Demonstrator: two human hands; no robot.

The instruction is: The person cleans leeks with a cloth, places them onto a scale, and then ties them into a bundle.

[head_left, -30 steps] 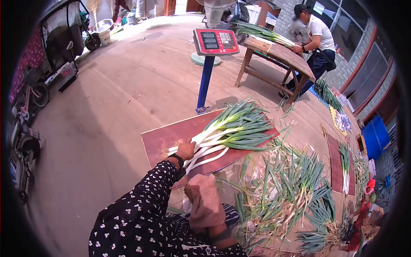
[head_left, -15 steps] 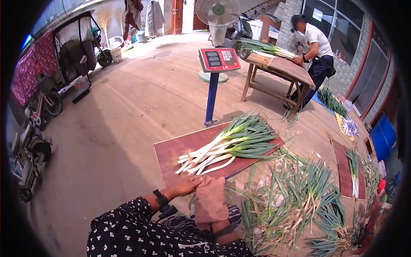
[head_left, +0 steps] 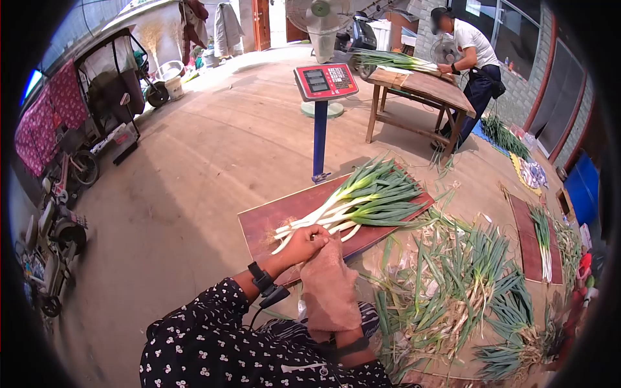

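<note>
My left hand point(head_left: 306, 244) is closed in a pinch at the upper tip of a pinkish-brown cloth point(head_left: 328, 291). That cloth covers my right hand down to the wrist, so its fingers are hidden; only the right forearm point(head_left: 350, 341) shows below. Just beyond my hands, a bunch of green onions point(head_left: 362, 202) lies on a dark red board point(head_left: 262, 223), white root ends toward me and green leaves to the far right. My left hand overlaps some of the root ends in view; contact with them cannot be made out.
A red scale display point(head_left: 326, 81) stands on a blue post behind the board. Loose onions and trimmed leaves point(head_left: 446, 284) cover the ground at right, near another red board point(head_left: 525, 249). A co-worker point(head_left: 475, 55) handles onions at a wooden table point(head_left: 424, 90). Parked bikes point(head_left: 61, 239) line the left.
Both my hands and the cloth have moved up and slightly right, over the onions' root ends. The view has shifted a little. The co-worker still bends over the table.
</note>
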